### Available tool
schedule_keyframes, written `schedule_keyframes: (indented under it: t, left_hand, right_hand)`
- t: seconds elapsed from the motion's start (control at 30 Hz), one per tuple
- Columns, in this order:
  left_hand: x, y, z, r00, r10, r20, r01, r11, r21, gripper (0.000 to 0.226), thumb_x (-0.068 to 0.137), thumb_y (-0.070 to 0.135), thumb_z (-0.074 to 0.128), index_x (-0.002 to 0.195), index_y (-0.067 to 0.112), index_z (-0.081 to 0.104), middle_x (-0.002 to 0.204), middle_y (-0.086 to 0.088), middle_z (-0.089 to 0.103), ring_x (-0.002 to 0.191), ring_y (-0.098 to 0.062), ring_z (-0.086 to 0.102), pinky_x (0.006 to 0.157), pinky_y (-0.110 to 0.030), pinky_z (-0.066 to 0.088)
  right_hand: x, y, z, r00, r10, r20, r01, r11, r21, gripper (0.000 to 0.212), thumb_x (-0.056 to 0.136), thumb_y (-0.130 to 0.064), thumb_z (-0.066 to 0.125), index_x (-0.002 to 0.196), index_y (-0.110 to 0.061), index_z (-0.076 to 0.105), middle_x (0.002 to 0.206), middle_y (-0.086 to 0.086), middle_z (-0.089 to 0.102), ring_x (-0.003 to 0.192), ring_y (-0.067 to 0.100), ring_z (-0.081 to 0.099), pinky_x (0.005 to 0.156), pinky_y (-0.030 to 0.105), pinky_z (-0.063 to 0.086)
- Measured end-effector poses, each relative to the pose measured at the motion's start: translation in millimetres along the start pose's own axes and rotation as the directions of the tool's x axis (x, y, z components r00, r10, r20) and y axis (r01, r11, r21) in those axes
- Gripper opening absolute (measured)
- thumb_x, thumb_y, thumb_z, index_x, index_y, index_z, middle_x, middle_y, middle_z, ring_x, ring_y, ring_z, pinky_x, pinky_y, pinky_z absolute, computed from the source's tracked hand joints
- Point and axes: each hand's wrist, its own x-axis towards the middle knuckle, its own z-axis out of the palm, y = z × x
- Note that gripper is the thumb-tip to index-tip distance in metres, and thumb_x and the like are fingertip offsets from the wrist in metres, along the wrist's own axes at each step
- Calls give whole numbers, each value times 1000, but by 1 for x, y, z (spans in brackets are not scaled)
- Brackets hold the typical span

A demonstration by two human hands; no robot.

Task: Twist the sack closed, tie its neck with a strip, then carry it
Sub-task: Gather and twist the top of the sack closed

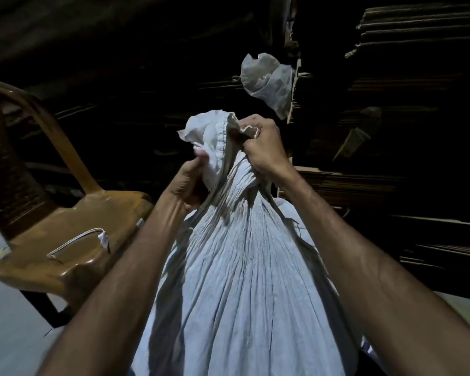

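Note:
A big white woven sack point(242, 267) stands upright in front of me, full and pleated toward the top. Its neck point(236, 172) is gathered and twisted, with the loose mouth flaring above. My left hand point(186, 183) grips the gathered cloth on the left side of the neck. My right hand point(261, 145) is clenched around the top edge of the mouth on the right. A thin pale strip point(76, 241) lies curved on the seat of the chair to the left, apart from both hands.
A brown plastic chair point(52, 213) stands close on the left of the sack. Dark stacks of flattened cardboard point(404, 104) fill the back and right. A crumpled white bag point(266, 80) hangs among them. Pale floor point(6, 321) shows at lower left.

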Motion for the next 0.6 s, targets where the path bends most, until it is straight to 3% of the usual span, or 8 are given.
schedule_keyframes:
  t: [0.1, 0.2, 0.27, 0.37, 0.43, 0.47, 0.53, 0.6]
  left_hand:
    - [0, 2, 15, 992, 80, -100, -59, 979, 196, 50, 69, 18, 93, 108, 4, 65, 84, -3, 79, 72, -16, 77, 68, -31, 66]
    - [4, -1, 22, 984, 31, -176, -9, 992, 125, 33, 74, 13, 84, 104, 4, 74, 95, -10, 81, 83, -23, 78, 87, -39, 65]
    - [6, -6, 21, 976, -45, -213, 44, 999, -9, 30, 79, 10, 80, 107, 3, 74, 100, -16, 79, 88, -30, 77, 95, -47, 62]
    - [8, -8, 28, 967, -48, -252, 3, 985, -175, 17, 96, 5, 59, 107, 1, 71, 94, -17, 78, 84, -31, 77, 86, -47, 66]
    - [7, -9, 32, 977, -22, -213, -39, 960, -276, 22, 99, 5, 54, 99, 0, 76, 92, -18, 79, 81, -30, 78, 80, -44, 67]
    - [6, -9, 33, 981, -18, -191, -45, 947, -319, 21, 95, 5, 56, 101, -1, 75, 90, -17, 79, 78, -28, 78, 75, -42, 68]
    - [5, -8, 32, 987, -1, -162, -57, 934, -353, 29, 86, 6, 65, 114, -2, 71, 100, -17, 79, 85, -29, 79, 75, -41, 66]
    - [7, -9, 30, 991, -1, -136, -42, 949, -313, 31, 85, 8, 69, 114, 2, 76, 115, -16, 77, 102, -31, 76, 90, -43, 63]
  right_hand:
    - [5, -6, 1, 999, -8, 34, 5, 997, 77, 27, 76, 6, 74, 93, -14, 76, 88, -4, 73, 79, 7, 68, 70, 24, 53]
    - [12, -18, 6, 993, -70, 91, 62, 995, 81, 22, 76, 2, 76, 93, -12, 77, 80, -7, 71, 70, 2, 65, 67, 24, 50]
    - [13, -25, 9, 987, -114, 113, 108, 993, 56, 20, 81, -2, 80, 100, -7, 78, 87, -4, 72, 76, 2, 66, 71, 24, 52]
    - [-7, -23, 5, 970, -222, -100, 219, 975, -35, 46, 87, -39, 84, 125, -16, 72, 123, 4, 66, 111, 11, 66, 94, 26, 54]
    - [-36, -3, 0, 968, -117, -222, 116, 993, -17, 70, 90, -57, 76, 148, -26, 54, 148, 5, 51, 128, 9, 55, 99, 18, 51]
    - [-56, 11, 0, 982, -5, -187, 14, 999, 46, 79, 90, -62, 72, 156, -29, 44, 157, 6, 44, 134, 10, 50, 98, 15, 49]
    - [-94, 42, 5, 972, 232, -20, -231, 972, 39, 90, 80, -88, 61, 154, -42, 38, 159, 8, 46, 142, 26, 49, 106, 38, 53]
    - [-117, 59, 9, 925, 354, 139, -338, 932, -127, 101, 62, -106, 50, 145, -48, 46, 152, 3, 55, 148, 38, 38, 115, 63, 41]
